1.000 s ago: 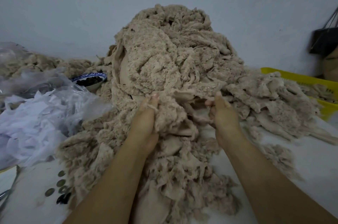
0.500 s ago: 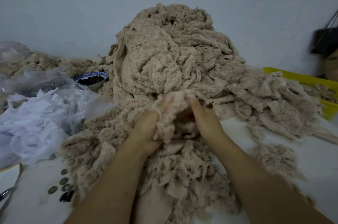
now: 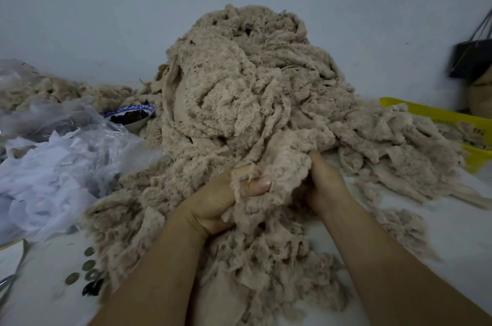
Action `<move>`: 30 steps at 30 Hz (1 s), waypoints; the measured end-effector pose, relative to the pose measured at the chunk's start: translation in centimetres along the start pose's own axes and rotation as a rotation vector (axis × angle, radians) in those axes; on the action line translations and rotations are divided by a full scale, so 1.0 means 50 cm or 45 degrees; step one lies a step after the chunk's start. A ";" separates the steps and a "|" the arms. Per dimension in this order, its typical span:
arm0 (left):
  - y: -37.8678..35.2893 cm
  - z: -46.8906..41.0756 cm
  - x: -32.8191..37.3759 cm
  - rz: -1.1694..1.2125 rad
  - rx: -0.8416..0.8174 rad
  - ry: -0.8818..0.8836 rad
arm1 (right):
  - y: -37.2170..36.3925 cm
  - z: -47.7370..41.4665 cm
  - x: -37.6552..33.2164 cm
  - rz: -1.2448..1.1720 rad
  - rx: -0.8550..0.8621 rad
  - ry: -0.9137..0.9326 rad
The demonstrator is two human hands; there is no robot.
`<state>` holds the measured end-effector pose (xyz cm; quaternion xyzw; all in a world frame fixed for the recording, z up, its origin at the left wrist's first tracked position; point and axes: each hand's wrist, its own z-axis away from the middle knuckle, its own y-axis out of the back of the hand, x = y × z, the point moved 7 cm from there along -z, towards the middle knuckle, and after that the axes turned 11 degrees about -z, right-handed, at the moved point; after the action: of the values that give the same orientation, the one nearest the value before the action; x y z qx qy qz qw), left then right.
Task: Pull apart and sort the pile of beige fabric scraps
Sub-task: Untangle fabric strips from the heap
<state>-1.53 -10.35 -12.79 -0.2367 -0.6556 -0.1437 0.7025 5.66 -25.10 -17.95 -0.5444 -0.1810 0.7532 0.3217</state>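
On the white table [image 3: 452, 232], a fluffy beige scrap pile [image 3: 253, 91].

Main pile: I see one tall mound of beige scraps [image 3: 239, 81], fleecy and frayed, tangled in strips, standing mid-worktop [image 3: 452, 232] against the wall.
Surface: mostly the fuzzy side faces out; I make out smooth backing on its left flank.
Front clump: a wad [image 3: 282, 163] at the mound's near foot, gripped by the left hand [image 3: 215, 200] with the thumb across it; the right hand [image 3: 324, 184] has its fingers buried in it.
Right spill: scraps trail over the rim of a yellow crate [image 3: 436, 112].
Near spill: loose scraps lie flat towards me.
Far left: a lower beige heap [image 3: 61, 89].
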 end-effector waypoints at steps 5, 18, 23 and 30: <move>0.019 -0.014 0.009 0.389 0.139 -0.018 | -0.022 0.000 -0.003 -0.140 -0.130 0.008; 0.024 -0.045 -0.028 0.630 0.335 0.221 | -0.068 0.032 0.017 -0.076 -0.350 0.031; 0.020 -0.043 -0.019 0.258 0.364 0.198 | -0.056 0.026 0.012 -0.004 -0.247 0.073; 0.004 -0.025 -0.012 -0.012 0.153 0.113 | -0.022 0.011 0.000 -0.049 -0.059 0.051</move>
<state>-0.41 -10.91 -13.47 -0.1843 -0.6323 -0.1178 0.7432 5.48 -24.27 -17.09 -0.5632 -0.2024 0.7313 0.3271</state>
